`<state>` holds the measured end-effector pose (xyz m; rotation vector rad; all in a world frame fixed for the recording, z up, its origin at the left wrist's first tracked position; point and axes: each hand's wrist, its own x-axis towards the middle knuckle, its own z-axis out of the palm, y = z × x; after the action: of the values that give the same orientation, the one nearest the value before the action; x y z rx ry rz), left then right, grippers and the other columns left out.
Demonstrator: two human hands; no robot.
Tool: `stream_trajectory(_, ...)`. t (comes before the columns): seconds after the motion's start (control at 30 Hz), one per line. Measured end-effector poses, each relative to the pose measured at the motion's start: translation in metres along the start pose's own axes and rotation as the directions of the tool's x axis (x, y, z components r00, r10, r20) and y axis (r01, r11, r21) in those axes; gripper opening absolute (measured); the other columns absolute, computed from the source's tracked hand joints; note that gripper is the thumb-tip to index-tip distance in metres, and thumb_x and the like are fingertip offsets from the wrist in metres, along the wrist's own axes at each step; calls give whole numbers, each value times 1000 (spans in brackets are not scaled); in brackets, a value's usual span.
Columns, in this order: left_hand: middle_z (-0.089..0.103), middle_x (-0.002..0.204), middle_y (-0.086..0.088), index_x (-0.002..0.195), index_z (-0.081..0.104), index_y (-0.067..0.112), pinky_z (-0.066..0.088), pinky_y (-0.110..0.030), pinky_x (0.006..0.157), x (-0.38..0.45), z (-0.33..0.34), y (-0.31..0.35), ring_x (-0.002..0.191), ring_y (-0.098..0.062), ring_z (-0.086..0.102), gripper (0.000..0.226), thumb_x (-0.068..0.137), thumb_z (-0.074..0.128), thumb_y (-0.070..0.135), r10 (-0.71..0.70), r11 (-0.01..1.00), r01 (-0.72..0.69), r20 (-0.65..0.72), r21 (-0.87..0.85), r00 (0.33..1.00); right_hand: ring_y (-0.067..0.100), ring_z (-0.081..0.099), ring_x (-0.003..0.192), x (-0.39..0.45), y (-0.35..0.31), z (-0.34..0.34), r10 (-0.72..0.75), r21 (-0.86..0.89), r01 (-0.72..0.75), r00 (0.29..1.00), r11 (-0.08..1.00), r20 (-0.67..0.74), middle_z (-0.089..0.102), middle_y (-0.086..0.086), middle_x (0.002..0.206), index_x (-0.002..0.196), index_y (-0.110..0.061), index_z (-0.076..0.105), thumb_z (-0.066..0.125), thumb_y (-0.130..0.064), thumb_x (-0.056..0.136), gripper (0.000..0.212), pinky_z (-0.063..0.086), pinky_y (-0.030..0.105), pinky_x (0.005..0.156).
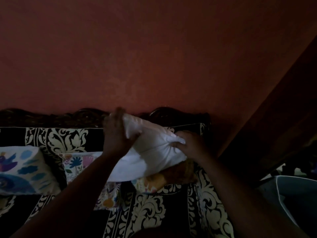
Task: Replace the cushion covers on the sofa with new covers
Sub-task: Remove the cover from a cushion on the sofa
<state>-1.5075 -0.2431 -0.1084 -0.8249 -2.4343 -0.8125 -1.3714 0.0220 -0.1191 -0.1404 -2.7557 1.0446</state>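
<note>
Slippage is your risk: your left hand [118, 133] grips the bare white cushion insert [154, 152] at its 10 o'clock corner, your right hand [187, 145] pinches its 3 o'clock edge above the sofa [151, 206], and a loosened pinch could drop it.

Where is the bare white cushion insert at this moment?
In the head view the white cushion insert is centre frame, held above the sofa seat between the left hand and right hand, over a floral cover.

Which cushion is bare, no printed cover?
The plain white cushion held in both hands; the blue-print cushion and floral cushion lie covered on the sofa.
</note>
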Motion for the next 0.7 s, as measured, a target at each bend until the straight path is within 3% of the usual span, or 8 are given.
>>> stream_trajectory(0.1,51,149,-10,148,45,13,17,-67,118,3,19,32,144,-27,41,102,79,42,88,359,909,-410,356,77,863,21,65,106,13,-25,7,-178,-75,179,984,981,18,72,4,115,122,-16,71,69,-42,84,46,42,24,84)
stream_trajectory(0.17,62,135,-9,139,51,11,33,-60,112,0,35,42,131,-29,54,102,75,48,89,390,894,-445,409,44,825,21,67,98,20,-35,5,-229,-64,230,973,971,31,72,3,104,109,-15,74,67,-40,83,37,47,27,80)
stream_trajectory(0.2,65,123,-8,130,55,10,42,-50,103,0,40,45,120,-30,60,96,70,60,86,367,920,-391,382,-16,848,20,66,91,22,-38,1,-232,-62,233,972,970,22,71,2,96,100,-15,74,69,-40,82,32,50,31,76)
stream_trajectory(0.27,65,106,-3,112,60,13,39,-35,84,6,41,52,102,-28,62,86,62,70,82,286,958,-266,350,-107,892,15,62,80,24,-39,-8,-241,-65,240,970,969,-11,66,-3,85,87,-14,70,75,-39,81,26,50,37,68)
stream_trajectory(0.37,68,107,-2,112,61,16,35,-37,86,9,41,61,103,-26,63,89,60,60,89,222,974,-216,433,-63,874,8,57,81,23,-30,-14,-245,-70,243,969,968,-27,59,-13,85,91,-18,72,86,-34,76,26,45,32,67)
stream_trajectory(0.47,71,107,-4,116,57,16,39,-34,82,1,42,69,100,-25,66,88,59,77,79,72,997,-63,537,-35,841,7,58,93,14,-16,-9,-186,-70,182,981,981,-51,62,-12,99,104,-22,72,89,-46,67,47,49,31,77)
stream_trajectory(0.6,71,102,5,115,59,26,48,-33,77,-5,40,67,98,-21,68,76,60,83,72,-87,985,156,580,-69,810,6,53,112,-1,0,4,68,123,-45,980,991,-189,54,-10,125,129,-26,61,78,-54,79,60,44,21,91)
stream_trajectory(0.7,62,101,13,118,57,31,43,-31,75,-7,36,62,99,-18,66,77,59,83,73,-191,950,297,573,-96,797,10,62,106,-7,-5,11,345,415,-263,929,871,-137,64,-10,112,121,-24,61,60,-61,90,49,49,25,84)
